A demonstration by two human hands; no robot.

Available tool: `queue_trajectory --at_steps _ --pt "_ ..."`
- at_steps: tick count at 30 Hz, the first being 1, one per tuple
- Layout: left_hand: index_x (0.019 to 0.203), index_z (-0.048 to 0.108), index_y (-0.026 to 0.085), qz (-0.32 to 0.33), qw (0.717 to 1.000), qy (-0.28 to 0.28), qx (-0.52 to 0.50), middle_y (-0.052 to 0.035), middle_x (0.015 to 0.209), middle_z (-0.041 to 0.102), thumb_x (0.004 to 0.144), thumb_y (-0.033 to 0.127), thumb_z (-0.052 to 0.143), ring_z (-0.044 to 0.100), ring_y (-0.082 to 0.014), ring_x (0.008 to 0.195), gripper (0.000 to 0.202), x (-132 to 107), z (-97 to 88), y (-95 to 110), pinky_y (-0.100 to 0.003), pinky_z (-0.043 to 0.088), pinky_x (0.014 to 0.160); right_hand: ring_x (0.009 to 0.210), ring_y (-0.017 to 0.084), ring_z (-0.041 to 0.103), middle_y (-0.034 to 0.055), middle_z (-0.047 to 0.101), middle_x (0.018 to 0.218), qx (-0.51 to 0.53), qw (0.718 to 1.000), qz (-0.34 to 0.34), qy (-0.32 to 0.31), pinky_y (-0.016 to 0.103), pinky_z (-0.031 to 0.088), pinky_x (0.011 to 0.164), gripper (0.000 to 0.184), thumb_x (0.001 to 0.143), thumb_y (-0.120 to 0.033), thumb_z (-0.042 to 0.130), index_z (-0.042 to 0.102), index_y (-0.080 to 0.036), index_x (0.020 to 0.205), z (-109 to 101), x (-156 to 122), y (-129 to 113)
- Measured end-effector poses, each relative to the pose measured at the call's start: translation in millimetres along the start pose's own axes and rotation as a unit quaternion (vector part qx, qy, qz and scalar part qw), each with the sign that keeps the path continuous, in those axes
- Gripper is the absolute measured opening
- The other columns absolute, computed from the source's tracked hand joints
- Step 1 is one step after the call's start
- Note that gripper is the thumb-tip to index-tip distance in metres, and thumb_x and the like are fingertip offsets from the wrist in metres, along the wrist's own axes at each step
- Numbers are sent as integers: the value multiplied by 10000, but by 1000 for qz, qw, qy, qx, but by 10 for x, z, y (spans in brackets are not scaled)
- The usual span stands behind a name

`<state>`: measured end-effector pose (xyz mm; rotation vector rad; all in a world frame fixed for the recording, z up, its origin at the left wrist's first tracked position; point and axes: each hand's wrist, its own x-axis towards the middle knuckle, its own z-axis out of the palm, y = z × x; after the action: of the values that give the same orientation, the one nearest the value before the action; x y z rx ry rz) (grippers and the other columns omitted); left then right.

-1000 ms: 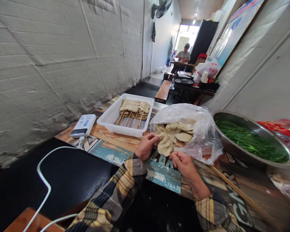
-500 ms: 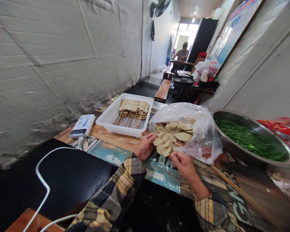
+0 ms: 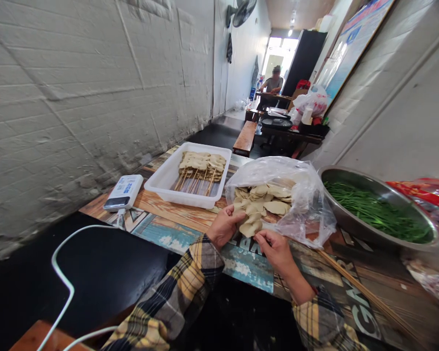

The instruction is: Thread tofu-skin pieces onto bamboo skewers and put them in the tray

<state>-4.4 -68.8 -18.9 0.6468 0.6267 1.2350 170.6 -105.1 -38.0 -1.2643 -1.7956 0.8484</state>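
Observation:
My left hand is closed round a bunch of thin beige oval slices, its thumb lying across them. The slices are folded into a wavy row, like those on the sticks in the tray. At the near end of the row my right hand is closed in a pinch. Whatever sits between those fingertips is too small to make out. Just behind the hands, more flat beige slices lie in the mouth of a clear plastic bag.
A white tray holds skewered beige slices. Left of it sits a white device with a cable. On the right are a metal bowl of green stalks and several long thin sticks. Someone sits far back.
My left thumb has moved over the slices, and the left hand now covers more of them. My right hand still pinches at the near end, shifted very slightly left.

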Motion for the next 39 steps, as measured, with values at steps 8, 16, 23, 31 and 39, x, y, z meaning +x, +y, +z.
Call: queue_trajectory --at_steps 8,16,23,31,39 --pt "973 663 142 54 995 73 -28 -64 871 728 568 187 846 690 -209 811 447 62 -87 12 -342 540 782 497 156 582 2 634 561 5 1000 5 -29 249 413 506 283 886 -396 546 714 -177 822 5 -16 22" --pt "1076 614 178 39 999 16 -3 -66 987 713 558 157 863 690 -204 862 575 4 -38 14 -325 542 788 542 170 574 24 659 627 -50 997 -45 33 271 412 542 238 881 -345 560 702 -192 767 -4 -16 15" --pt "1065 612 158 99 992 53 60 -70 1020 704 533 129 846 671 -190 876 581 55 -78 -74 -288 531 784 586 180 598 37 673 662 -113 990 -74 36 273 429 576 223 893 -291 537 695 -190 772 26 -27 9" --pt "1111 591 165 97 994 22 41 -74 1080 690 554 135 836 663 -199 932 609 57 -130 -92 -317 519 843 605 179 628 43 706 720 -147 985 -89 21 268 479 591 259 921 -313 503 704 -181 823 13 -83 -13" --pt "1172 518 171 35 999 21 21 -73 992 691 592 274 858 687 -173 784 680 -15 -102 -63 -265 516 680 681 208 688 54 747 805 -199 969 -124 73 294 532 645 286 927 -378 500 716 -205 853 -379 -246 1"
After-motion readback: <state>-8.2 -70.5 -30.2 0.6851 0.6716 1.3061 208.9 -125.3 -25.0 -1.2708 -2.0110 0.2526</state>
